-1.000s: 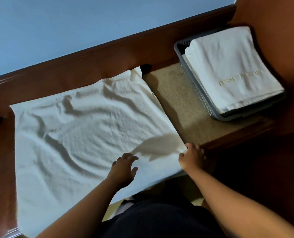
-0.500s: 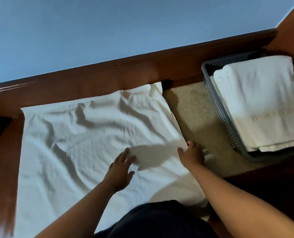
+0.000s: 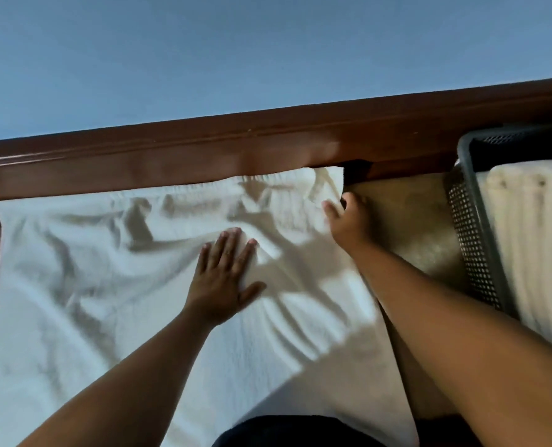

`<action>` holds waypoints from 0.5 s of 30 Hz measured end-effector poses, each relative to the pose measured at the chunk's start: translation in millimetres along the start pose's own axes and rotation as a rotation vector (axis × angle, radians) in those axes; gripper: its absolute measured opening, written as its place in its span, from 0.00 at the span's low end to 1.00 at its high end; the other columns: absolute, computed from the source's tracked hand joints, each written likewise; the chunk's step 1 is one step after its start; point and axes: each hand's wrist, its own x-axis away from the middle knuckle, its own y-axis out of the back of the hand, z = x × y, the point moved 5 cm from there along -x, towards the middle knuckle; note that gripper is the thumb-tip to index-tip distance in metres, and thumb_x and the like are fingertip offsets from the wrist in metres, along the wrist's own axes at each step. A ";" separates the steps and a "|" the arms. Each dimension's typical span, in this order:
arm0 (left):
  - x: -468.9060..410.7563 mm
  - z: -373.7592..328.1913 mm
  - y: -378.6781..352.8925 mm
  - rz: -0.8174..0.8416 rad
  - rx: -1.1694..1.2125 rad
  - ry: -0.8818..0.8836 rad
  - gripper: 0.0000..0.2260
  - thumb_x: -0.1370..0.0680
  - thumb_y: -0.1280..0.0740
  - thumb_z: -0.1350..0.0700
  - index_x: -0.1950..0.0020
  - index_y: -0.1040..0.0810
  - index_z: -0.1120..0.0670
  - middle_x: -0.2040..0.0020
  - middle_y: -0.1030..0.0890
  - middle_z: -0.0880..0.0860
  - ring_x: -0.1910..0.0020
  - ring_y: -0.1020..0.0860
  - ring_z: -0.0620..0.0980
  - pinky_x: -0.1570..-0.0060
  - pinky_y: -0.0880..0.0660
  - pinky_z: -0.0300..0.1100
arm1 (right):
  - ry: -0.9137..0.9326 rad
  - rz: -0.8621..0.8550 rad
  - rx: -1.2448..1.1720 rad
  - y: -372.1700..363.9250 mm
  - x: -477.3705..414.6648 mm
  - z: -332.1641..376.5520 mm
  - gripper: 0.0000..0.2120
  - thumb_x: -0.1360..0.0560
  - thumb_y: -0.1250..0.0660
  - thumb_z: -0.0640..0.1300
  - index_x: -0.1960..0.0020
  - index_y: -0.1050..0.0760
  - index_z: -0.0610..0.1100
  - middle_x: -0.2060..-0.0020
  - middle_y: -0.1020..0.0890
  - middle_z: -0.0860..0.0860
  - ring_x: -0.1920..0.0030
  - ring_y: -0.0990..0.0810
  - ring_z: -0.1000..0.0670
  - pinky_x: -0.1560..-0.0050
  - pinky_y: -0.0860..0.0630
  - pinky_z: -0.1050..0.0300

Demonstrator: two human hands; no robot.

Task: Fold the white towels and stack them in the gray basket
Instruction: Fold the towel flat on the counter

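A large white towel (image 3: 107,301) lies spread and wrinkled over the wooden surface, its far edge against the raised wooden rail. My left hand (image 3: 223,275) lies flat on the towel's middle with straight fingers. My right hand (image 3: 349,221) is at the towel's far right corner, fingers curled at the edge; whether it pinches the cloth is unclear. The gray basket (image 3: 471,253) stands at the right and holds folded white towels (image 3: 532,246).
A dark wooden rail (image 3: 268,150) runs along the back below a blue wall (image 3: 236,59). A tan padded strip (image 3: 410,221) lies between the towel and the basket. Dark clothing (image 3: 300,430) shows at the bottom edge.
Both hands have moved away from me across the towel: the left from the near part to the middle, the right from the near right corner to the far right corner. The view tilted up.
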 end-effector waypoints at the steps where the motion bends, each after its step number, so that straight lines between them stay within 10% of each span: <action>1: -6.9 2.3 0.8 -0.003 0.000 0.006 0.38 0.21 0.49 0.29 0.17 0.53 0.48 0.17 0.58 0.55 0.18 0.58 0.56 0.22 0.52 0.60 | -0.011 0.007 -0.050 -1.8 -11.2 5.0 0.21 0.22 0.38 0.60 0.56 0.28 0.40 0.61 0.24 0.40 0.57 0.24 0.38 0.58 0.30 0.49; 4: -13.8 5.4 2.2 -0.018 0.015 0.002 0.36 0.19 0.49 0.32 0.17 0.55 0.48 0.17 0.60 0.54 0.18 0.60 0.55 0.21 0.52 0.59 | -0.115 -0.027 -0.168 4.1 -42.3 8.7 0.16 0.16 0.40 0.47 0.60 0.31 0.39 0.68 0.29 0.44 0.60 0.28 0.43 0.60 0.40 0.54; 7: -13.0 4.5 4.1 -0.046 0.027 -0.013 0.36 0.19 0.48 0.34 0.17 0.54 0.48 0.17 0.60 0.54 0.18 0.60 0.55 0.21 0.53 0.59 | -0.197 -0.037 -0.318 10.6 -62.0 -2.0 0.14 0.16 0.42 0.39 0.47 0.25 0.28 0.50 0.20 0.32 0.46 0.21 0.38 0.55 0.34 0.59; 12: -11.0 6.2 3.9 -0.032 0.023 -0.006 0.35 0.18 0.48 0.34 0.17 0.56 0.47 0.17 0.61 0.54 0.18 0.61 0.55 0.21 0.53 0.59 | -0.014 -0.052 -0.344 21.6 -53.4 -1.0 0.23 0.23 0.35 0.56 0.43 0.30 0.36 0.56 0.23 0.41 0.57 0.23 0.43 0.58 0.31 0.54; 15: -10.7 7.4 3.5 -0.043 0.033 -0.009 0.35 0.19 0.48 0.34 0.17 0.55 0.47 0.17 0.60 0.54 0.18 0.59 0.55 0.21 0.51 0.60 | 0.160 0.188 -0.265 18.0 -34.6 -7.6 0.36 0.31 0.22 0.55 0.33 0.36 0.43 0.42 0.26 0.45 0.45 0.24 0.48 0.49 0.28 0.56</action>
